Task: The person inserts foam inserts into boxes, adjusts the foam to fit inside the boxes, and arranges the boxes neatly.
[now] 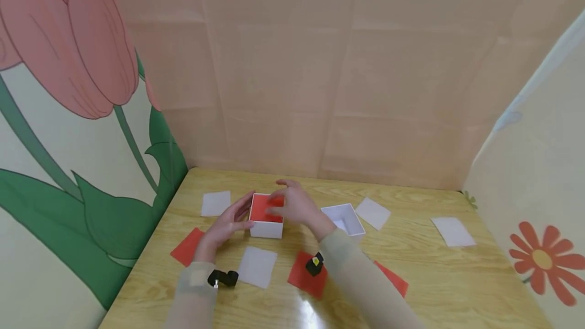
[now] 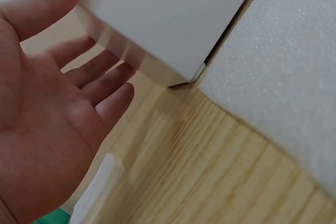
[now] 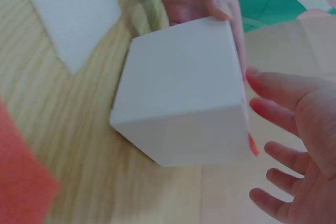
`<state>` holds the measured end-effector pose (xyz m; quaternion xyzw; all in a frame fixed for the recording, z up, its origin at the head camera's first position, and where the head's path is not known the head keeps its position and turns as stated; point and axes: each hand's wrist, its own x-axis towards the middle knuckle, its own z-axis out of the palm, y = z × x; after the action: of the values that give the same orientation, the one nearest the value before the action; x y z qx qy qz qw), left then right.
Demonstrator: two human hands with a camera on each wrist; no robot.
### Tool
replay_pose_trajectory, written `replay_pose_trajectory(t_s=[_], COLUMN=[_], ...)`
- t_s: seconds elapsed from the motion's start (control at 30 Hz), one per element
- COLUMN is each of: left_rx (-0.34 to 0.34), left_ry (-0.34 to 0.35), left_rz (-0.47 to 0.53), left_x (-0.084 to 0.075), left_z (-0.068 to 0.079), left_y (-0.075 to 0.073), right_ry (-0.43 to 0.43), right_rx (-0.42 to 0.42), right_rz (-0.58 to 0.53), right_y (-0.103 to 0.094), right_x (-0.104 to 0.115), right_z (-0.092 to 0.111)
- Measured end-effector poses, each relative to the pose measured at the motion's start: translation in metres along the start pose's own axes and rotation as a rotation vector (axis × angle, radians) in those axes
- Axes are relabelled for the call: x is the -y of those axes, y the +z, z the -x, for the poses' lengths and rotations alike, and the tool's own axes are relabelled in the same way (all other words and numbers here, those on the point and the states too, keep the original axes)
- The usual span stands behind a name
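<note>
A small open white box (image 1: 266,230) stands on the table, with a red sheet (image 1: 259,207) lying inside its top. My left hand (image 1: 224,225) holds the box at its left side: the thumb lies at the near edge, and the fingers rest along the side wall, as the left wrist view shows. Over the box opening is my right hand (image 1: 299,204), its fingers spread and its fingertips close to the red sheet. Whether they touch the sheet is unclear. A bit of red shows at the box rim in the right wrist view, beside the right fingers (image 3: 281,153).
Right of the box stands another open white box (image 1: 358,222). White foam sheets lie around, one near the front (image 1: 258,267) and one far right (image 1: 454,231). Red sheets lie at left (image 1: 186,248), front (image 1: 306,288) and right (image 1: 394,279). A draped wall (image 1: 283,90) closes the back.
</note>
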<state>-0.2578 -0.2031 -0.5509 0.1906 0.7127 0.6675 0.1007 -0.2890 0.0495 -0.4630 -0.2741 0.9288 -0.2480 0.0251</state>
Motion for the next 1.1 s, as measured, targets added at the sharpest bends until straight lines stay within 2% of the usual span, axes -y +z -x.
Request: replay_pose_trajectory(t_s=[0.27,0.57,1.1], left_rx=[-0.006,-0.016,-0.008], left_ry=[0.001,-0.008,0.008], left_rz=[-0.003,-0.006,0.003], left_x=[0.000,0.003,0.000], left_z=[0.001,0.003,0.002], left_y=[0.000,0.003,0.001], right_ry=[0.087,0.141,0.040], right_rx=[0.006,0.041,-0.021], right_rz=[0.105,0.102,0.109], right_y=[-0.005,0.002,0.008], right_x=[-0.002,0.002,0.006], right_z=[0.001,0.001,-0.004])
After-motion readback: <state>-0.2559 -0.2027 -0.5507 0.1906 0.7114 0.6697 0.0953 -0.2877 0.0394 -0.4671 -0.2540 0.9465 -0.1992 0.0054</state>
